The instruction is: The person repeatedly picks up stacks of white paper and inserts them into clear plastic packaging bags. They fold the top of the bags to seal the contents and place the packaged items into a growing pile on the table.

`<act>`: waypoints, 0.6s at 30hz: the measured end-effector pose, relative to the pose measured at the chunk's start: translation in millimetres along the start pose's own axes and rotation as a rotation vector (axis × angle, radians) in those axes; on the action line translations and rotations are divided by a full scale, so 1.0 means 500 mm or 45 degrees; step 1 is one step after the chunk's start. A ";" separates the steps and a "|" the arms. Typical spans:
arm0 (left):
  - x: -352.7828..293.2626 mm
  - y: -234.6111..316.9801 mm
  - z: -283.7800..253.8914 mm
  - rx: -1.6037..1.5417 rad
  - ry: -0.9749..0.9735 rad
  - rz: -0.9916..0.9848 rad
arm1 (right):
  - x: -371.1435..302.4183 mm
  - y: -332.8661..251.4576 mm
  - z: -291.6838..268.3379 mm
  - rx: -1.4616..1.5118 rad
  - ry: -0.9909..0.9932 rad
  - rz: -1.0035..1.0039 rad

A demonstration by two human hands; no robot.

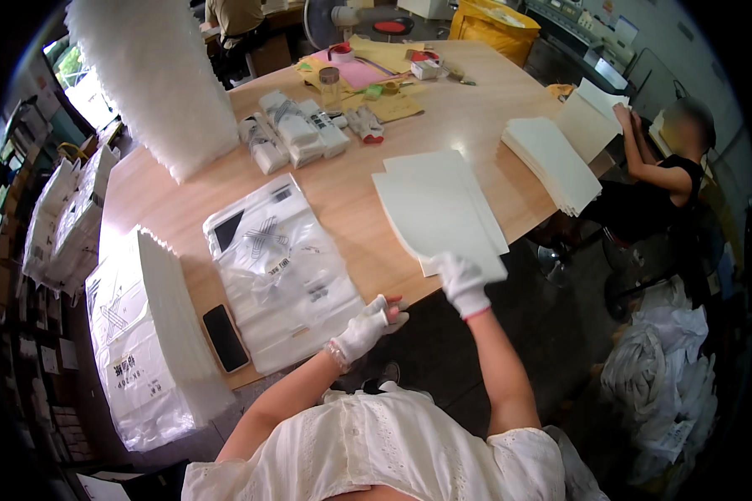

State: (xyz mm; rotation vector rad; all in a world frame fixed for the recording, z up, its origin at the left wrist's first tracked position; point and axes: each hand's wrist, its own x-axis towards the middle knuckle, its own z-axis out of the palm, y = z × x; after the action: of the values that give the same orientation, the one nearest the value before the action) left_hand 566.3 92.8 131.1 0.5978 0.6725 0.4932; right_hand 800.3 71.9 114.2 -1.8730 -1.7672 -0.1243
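Left hand [368, 328], in a white fingerless glove, hangs just off the near table edge beside the clear plastic bags; fingers loosely curled, holding nothing that shows. Right hand [462, 284], also gloved, is closed on the near corner of the white paper sheets [439, 209], which lie in a small loose stack at the edge of the wooden table [342, 188].

Clear printed plastic bags [280, 271] lie flat in a pile between the hands and the table middle, a black phone [225, 337] just beside them to the left. Further left, a tall block of bagged white stock [154, 334] sits at the table edge.

Judgement: the work looks like pairing paper sheets with bags, and it appears early in the cycle. The sheet is gripped but not lifted clear, and no bag is opened. Cannot tell whether the bags in the near pile are already filled.

Mid table: several small wrapped bundles [297, 129], possibly finished packs. Far right, a thick stack of cream sheets [551, 163] in front of a seated co-worker [664, 179], whose hands are on loose sheets. Plenty of stock is untouched, so much looks left to do.
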 end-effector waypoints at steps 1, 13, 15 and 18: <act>0.020 -0.014 0.003 -0.344 0.076 -0.208 | -0.024 -0.061 -0.027 -0.005 -0.187 -0.072; -0.086 -0.097 -0.033 2.388 0.268 0.741 | -0.263 -0.111 0.121 1.762 -0.154 1.144; -0.108 -0.060 0.002 2.417 -0.038 0.491 | -0.232 -0.204 0.136 1.774 -0.001 1.160; -0.134 0.067 0.026 2.074 0.033 0.191 | -0.222 -0.205 0.148 1.463 0.146 1.146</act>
State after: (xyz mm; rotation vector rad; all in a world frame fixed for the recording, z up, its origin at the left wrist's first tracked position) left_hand 522.0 72.7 189.6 2.1757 0.9813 -0.0276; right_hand 667.0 3.8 37.5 -1.4705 -0.4880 0.8911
